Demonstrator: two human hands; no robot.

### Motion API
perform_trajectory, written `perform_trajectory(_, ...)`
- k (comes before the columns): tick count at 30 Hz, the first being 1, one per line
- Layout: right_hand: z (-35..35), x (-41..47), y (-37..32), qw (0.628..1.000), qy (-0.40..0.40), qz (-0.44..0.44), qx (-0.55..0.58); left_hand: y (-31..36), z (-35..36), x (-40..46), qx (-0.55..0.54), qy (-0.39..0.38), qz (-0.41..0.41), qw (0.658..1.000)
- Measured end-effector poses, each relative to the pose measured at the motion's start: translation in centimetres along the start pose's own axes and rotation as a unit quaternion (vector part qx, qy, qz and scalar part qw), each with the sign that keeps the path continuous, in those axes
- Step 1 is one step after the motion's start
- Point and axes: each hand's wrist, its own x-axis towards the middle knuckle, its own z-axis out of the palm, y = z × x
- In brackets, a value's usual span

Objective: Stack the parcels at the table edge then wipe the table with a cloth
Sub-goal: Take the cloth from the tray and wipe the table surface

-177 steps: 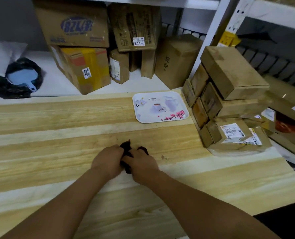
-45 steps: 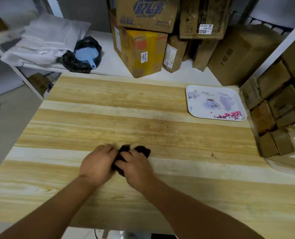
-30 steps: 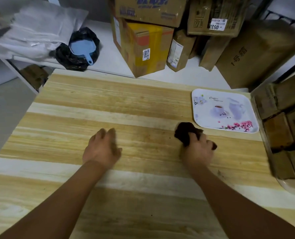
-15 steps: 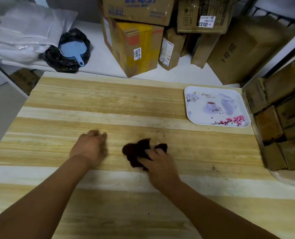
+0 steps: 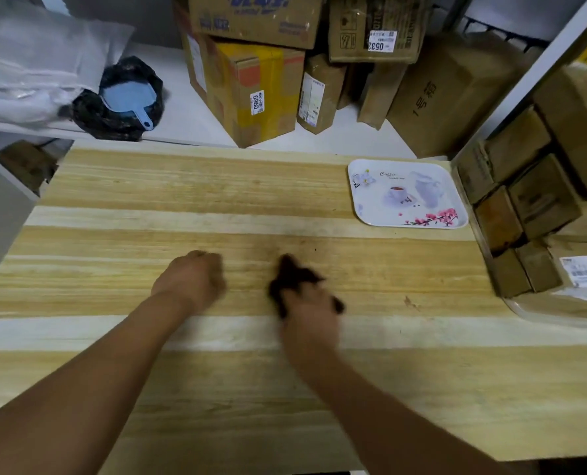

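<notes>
A dark, bunched cloth (image 5: 289, 274) lies on the wooden table (image 5: 114, 217) near its middle. My right hand (image 5: 311, 306) is on top of the cloth and grips it, blurred by motion; cloth pokes out ahead of the fingers and at the hand's right side. My left hand (image 5: 191, 281) rests on the table to the left of the cloth, apart from it, fingers loosely curled and holding nothing. The brown parcels (image 5: 525, 207) stand stacked at the table's right edge, one with a white label (image 5: 583, 270).
A white flowered tray (image 5: 408, 193) lies at the table's back right, next to the parcels. Behind the table a white shelf holds cardboard boxes (image 5: 258, 90), a black bag with a blue scoop (image 5: 127, 97) and white plastic bags (image 5: 35, 63).
My hands parted over the last second: the right hand swept the cloth out towards the tray, back to the left, and now slightly right again. The left hand stayed resting on the table.
</notes>
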Motion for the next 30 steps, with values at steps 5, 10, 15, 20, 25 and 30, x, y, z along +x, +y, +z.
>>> perform_trajectory(5, 0.2, -7.0, -5.7, 0.948, -0.099, -0.300, 0.032, 0.1, -1.9, -0.5, -0.027, 0.010, -0.051, 0.998)
perform_trajectory(10, -1.3, -4.3, 3.4, 0.966, -0.059, -0.251, -0.007, -1.8, -1.4, -2.6, 0.000, -0.014, -0.052, 0.999)
perform_trajectory(15, -4.5, -3.7, 11.8, 0.997, -0.007, 0.044, -0.068, -2.4, 0.6, -5.2, -0.001, 0.006, -0.036, 0.999)
perform_trajectory(20, -4.0, -3.9, 5.4, 0.985, -0.031, 0.162, -0.051, -3.8, 1.9, -7.0, -0.023, 0.030, -0.052, 0.998)
perform_trajectory(25, 0.2, -8.7, -7.8, 0.986, -0.093, -0.138, 0.020, -6.0, 2.1, -8.9, -0.024, 0.031, -0.070, 0.997)
perform_trajectory(30, 1.5, -13.2, -11.8, 0.922, -0.167, -0.350, 0.006, -6.3, 2.0, -9.5, 0.001, 0.026, -0.078, 0.997)
